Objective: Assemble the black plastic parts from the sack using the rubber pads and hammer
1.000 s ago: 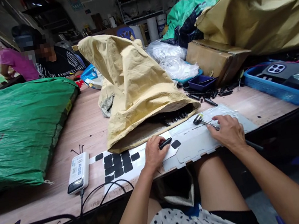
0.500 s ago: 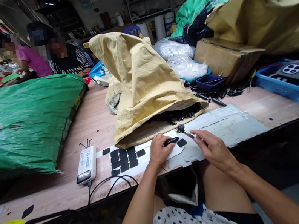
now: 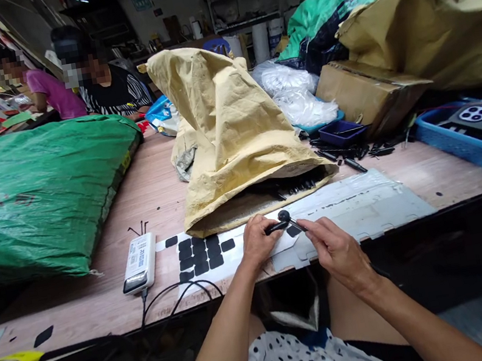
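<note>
My left hand (image 3: 258, 240) is closed on a slim black piece (image 3: 276, 227) that points to the right. Between the fingers of my right hand (image 3: 332, 245) is a metal rod with a round black head (image 3: 283, 216); the head is at the tip of the black piece, and whether they touch is hard to tell. Both hands are over a white sheet (image 3: 240, 260) with black rounded squares (image 3: 200, 255) on its left part. Just behind them lies a tan sack (image 3: 238, 138), its mouth open toward me, with black pieces inside.
A green sack (image 3: 36, 202) fills the left side, near a white power bank (image 3: 140, 262) with cables. Loose black pieces (image 3: 353, 164), a cardboard box (image 3: 369, 91) and a blue basket (image 3: 471, 148) are at the right. Two people sit at the far left.
My right hand has moved left, bringing the round black head from beyond the black piece to its tip. My left hand stays almost in place, still holding the piece.
</note>
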`<state>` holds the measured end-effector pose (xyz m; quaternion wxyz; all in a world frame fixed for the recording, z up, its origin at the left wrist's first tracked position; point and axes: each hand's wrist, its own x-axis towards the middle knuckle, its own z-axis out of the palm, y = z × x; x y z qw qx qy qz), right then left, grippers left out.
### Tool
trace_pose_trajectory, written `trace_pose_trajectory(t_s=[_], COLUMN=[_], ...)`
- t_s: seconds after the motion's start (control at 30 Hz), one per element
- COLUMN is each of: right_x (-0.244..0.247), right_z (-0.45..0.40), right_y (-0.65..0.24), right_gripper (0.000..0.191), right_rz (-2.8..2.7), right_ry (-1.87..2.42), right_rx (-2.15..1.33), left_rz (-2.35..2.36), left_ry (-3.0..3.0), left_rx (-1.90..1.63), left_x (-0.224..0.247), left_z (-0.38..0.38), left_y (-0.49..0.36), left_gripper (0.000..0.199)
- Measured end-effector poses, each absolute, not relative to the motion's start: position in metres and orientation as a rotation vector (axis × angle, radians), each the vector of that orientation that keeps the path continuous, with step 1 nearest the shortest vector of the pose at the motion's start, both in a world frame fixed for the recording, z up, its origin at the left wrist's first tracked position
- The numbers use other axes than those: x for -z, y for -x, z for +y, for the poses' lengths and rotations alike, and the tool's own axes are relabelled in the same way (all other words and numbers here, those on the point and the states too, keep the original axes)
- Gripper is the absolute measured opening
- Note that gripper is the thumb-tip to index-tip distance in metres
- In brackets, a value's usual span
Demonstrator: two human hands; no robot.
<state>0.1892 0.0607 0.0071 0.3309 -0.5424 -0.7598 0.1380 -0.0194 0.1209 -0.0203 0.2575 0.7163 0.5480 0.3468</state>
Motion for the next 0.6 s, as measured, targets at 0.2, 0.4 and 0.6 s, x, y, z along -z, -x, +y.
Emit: trace_pose_trajectory(t_s=[0.2, 0.4, 0.6], right_x=[-0.008, 0.002, 0.02], right_z=[0.068, 0.099, 0.122], right_y=[-0.208, -0.286, -0.328], right_gripper=[0.036, 0.028, 0.023], right_rz=[-1.936, -1.785, -1.767], right_ry=[1.466, 1.848, 2.011], right_rx=[-0.289, 0.21, 0.512], left_rz=[1.496, 1.437, 1.409], left_ry=[-1.968, -1.988, -2.041], left_rx=[-0.907, -0.895, -0.889], left_x=[0.017, 0.011, 0.013], left_z=[0.119, 0.116, 0.117], left_y=[0.02, 0.022, 0.023], left_gripper=[0.015, 0.014, 0.013])
